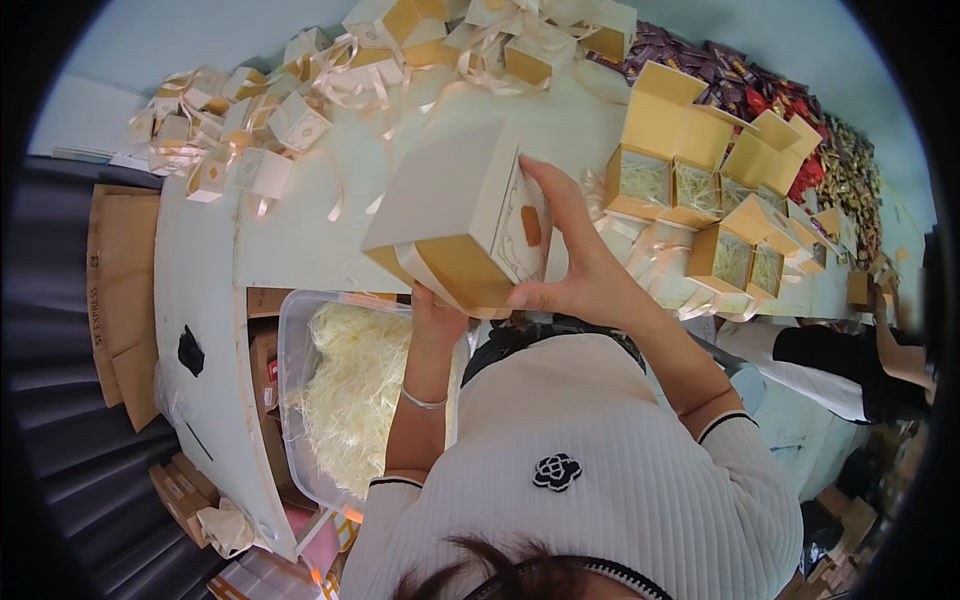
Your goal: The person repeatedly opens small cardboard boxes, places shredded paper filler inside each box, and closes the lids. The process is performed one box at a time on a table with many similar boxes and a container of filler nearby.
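Between my two hands I hold a white and gold gift box [442, 187], tilted in front of my body above the table's near edge. An ornate printed panel with a brown-orange patch marks its right side. My right hand [577, 255] grips that side, thumb and fingers spread along the panel's edges. My left hand [439, 311] supports the box from below at its near bottom edge; its fingers are partly hidden. A pale satin ribbon [420, 270] runs across the gold face close to my left hand.
Closed ribboned boxes [262, 120] crowd the table's far left and back. Open gold boxes with shredded paper [694, 187] stand to the right, before piles of wrapped sweets [705, 67]. A clear plastic bin of shredded filler [352, 390] sits at my left. Another person [832, 364] is at far right.
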{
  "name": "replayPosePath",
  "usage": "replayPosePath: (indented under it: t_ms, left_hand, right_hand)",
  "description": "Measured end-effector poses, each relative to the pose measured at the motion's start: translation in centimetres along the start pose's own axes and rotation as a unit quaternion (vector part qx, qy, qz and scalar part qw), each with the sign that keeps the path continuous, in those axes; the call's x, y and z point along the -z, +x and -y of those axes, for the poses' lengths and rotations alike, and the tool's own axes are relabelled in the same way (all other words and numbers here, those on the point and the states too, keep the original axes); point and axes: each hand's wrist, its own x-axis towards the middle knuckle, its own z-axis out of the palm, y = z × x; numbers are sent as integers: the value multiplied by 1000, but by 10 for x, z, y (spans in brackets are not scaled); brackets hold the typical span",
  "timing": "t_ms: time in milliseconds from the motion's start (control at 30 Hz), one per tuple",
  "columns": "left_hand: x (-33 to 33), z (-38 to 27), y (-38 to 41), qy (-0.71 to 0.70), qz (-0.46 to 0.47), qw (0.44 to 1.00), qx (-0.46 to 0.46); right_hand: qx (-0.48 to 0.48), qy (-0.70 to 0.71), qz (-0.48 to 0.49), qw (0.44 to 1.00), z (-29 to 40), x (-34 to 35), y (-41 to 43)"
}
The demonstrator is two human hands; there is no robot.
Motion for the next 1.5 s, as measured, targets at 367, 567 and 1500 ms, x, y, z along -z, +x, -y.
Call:
replayPosePath:
  t_ms: [367, 567, 1500]
  left_hand:
    - [5, -62, -8, 586, 82, 803, 71]
    - [-14, -10, -16, 643, 124, 755, 36]
    - [44, 132, 65, 808, 71, 533, -241]
  right_hand:
    - [134, -478, 191, 847, -10, 21, -5]
    - [163, -481, 300, 808, -4, 9, -4]
    - [-31, 88, -58, 994, -161, 67, 51]
